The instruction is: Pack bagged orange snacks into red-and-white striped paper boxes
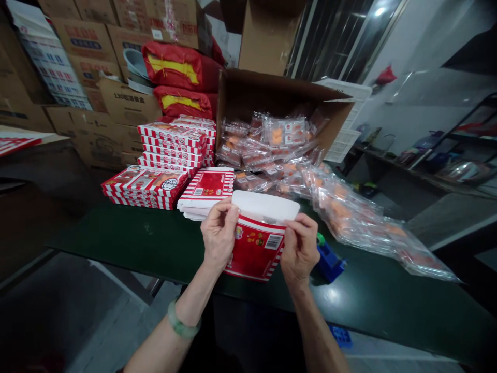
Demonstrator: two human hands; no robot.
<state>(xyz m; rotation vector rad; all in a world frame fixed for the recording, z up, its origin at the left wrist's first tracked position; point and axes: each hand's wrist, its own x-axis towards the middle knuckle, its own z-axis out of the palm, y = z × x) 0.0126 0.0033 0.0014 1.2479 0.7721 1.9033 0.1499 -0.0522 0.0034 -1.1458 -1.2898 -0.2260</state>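
Between both hands is a red-and-white printed carton (254, 254), its white top flap (266, 204) standing up and its barcode side facing me. My left hand (220, 233) pinches the carton's upper left corner, thumb on top. At the upper right corner my right hand (300, 248) grips the edge with closed fingers. A stack of flat cartons (207, 186) lies just behind my left hand. Close by my right hand stands a blue tape dispenser (330, 261) with a green part. What is inside the held carton is mostly hidden.
Filled cartons (171, 142) are piled at the back left, with more cartons (143, 184) in front. Clear plastic packets (279, 134) spill from a big cardboard box (334, 111) across the green table (155, 243) to the right. Red bags (182, 70) and brown boxes stand behind.
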